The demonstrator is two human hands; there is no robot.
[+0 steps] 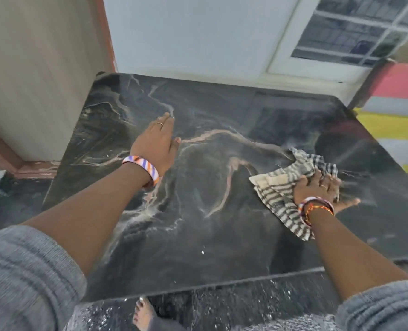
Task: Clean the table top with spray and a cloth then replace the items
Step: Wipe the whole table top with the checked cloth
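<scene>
Counter [222,235] fills most of your view, a dark marbled slab with pale veins, and nothing stands on it apart from your two hands and the cloth. Your left hand [157,144] lies flat on the slab left of the middle, fingers straight and together, pointing toward the far edge; it holds nothing. A striped bangle [142,168] sits on that wrist. Your right hand [320,187] presses down on the cloth [279,189] toward the right side, fingers curled into the bunched folds, thumb stretched out onto the bare stone. The cloth is striped in cream and grey, crumpled, and spreads out to the left of and in front of that hand. Bangles [315,209] ring the right wrist.

Between your hands the slab is open stone. The far edge meets a white wall [198,32], with a window [356,29] at the upper right. The left edge runs just beside a beige cabinet [35,80]. The right edge drops off near a striped mat [396,120] on the floor, and your right hand is near that edge. The near edge runs below your forearms; past it you see speckled floor [246,304] and your bare foot [143,314]. The picture is blurred around the right hand. Grey sleeves [26,278] are pushed up both arms.
</scene>
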